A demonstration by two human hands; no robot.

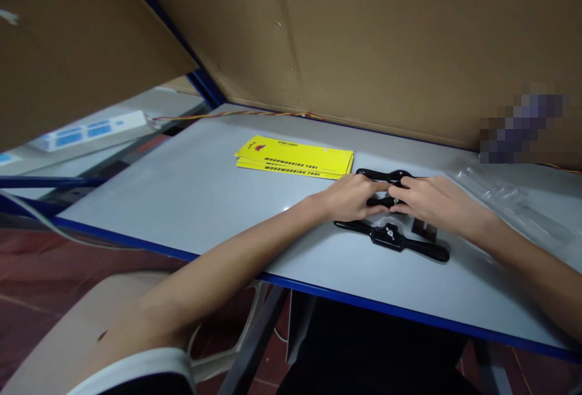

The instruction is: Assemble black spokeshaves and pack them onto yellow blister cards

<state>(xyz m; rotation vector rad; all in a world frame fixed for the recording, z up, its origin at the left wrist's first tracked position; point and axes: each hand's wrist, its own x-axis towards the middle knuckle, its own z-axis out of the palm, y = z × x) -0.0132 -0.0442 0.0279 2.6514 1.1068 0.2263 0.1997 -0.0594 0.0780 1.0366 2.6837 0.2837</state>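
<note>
Between my hands is a black spokeshave, partly hidden by my fingers. My left hand is closed on its left handle, thumb and fingers pinched around it. At its middle, beside a small silver screw, the fingertips of my right hand are pressed together on the tool. Another black spokeshave lies just behind, partly covered by my right fingers. In front, nearer the table edge, a third spokeshave with a silver wing screw rests flat. A dark flat metal piece shows below my right hand.
Several yellow cards printed "WOODWORKING TOOL" lie stacked behind my left hand. Clear plastic packaging spreads over the right side of the table. Cardboard panels stand behind. A white power strip sits at left.
</note>
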